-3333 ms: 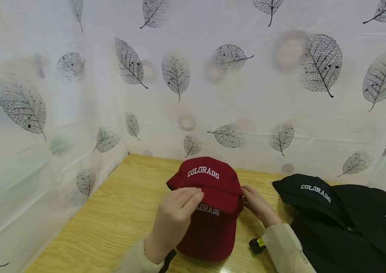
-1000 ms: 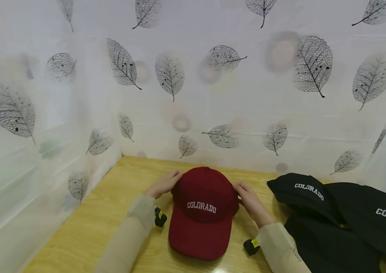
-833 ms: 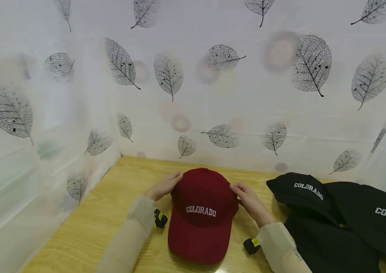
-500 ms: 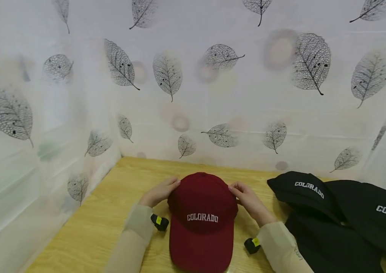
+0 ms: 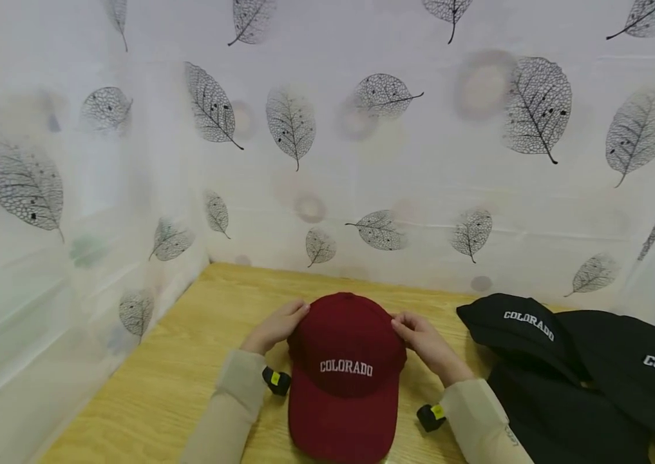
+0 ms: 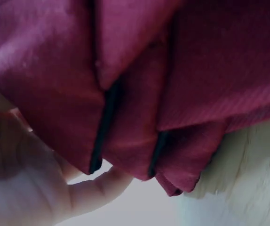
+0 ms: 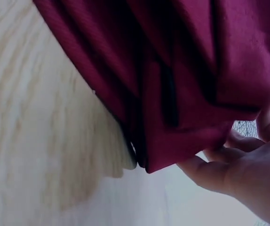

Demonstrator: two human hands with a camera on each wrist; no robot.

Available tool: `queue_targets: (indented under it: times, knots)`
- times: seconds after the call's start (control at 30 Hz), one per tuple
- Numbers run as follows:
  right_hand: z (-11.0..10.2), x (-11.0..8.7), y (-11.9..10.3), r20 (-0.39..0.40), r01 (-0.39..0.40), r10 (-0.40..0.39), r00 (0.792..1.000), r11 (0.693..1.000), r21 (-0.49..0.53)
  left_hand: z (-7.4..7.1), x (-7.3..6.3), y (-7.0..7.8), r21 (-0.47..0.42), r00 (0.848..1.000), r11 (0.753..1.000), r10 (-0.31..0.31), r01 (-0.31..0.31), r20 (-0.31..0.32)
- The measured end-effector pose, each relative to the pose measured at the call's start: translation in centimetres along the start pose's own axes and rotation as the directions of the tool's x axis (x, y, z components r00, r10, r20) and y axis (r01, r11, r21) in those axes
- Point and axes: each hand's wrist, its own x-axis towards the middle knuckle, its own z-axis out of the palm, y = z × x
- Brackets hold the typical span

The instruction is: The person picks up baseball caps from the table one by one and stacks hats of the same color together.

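Dark red baseball caps marked COLORADO sit nested on the wooden table, brims toward me; from the head only the top one shows fully. Several layered red edges with black trim appear in the left wrist view. My left hand holds the stack at the left side of the crown, its fingers curled beneath the lower edges. On the opposite side my right hand grips the crown, thumb on top; the right wrist view shows its fingers against the cap's back edge.
Black COLORADO caps lie overlapping at the right, close to my right sleeve. A leaf-patterned white curtain borders the wooden table at the back and left. Small black devices with yellow labels are at both wrists.
The upper red cap, earlier tilted above another, now sits down over it. My left hand went from the brim to the crown's left side. Lately the stack slid slightly toward me.
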Motion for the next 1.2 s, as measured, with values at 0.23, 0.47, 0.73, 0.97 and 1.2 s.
queue_targets:
  times: [0.23,0.47,0.73,0.97,1.2]
  knots:
    - [0.8,0.1,-0.7,-0.165,-0.039,0.015,0.986,0.989,-0.144,0.3,0.3,0.1,0.022,0.997,1.000,0.022,-0.020,-0.071]
    - [0.8,0.1,-1.2,-0.272,-0.078,0.003,0.962,0.962,-0.263,0.4,0.4,0.9,0.144,0.986,0.990,0.024,0.000,-0.162]
    - [1.0,-1.7,-4.4,-0.181,0.032,-0.130,0.975,0.886,-0.463,0.3,-2.4,5.7,0.307,0.975,0.943,0.178,-0.131,-0.131]
    - [3.8,-4.1,-6.4,0.057,0.189,-0.218,0.974,0.654,-0.733,2.7,-6.3,8.5,0.642,0.969,0.738,0.243,-0.209,0.037]
    - [5.1,-4.0,-5.5,0.157,0.193,-0.113,0.981,0.509,-0.839,4.3,-6.5,7.4,0.730,0.991,0.671,0.073,-0.130,0.109]
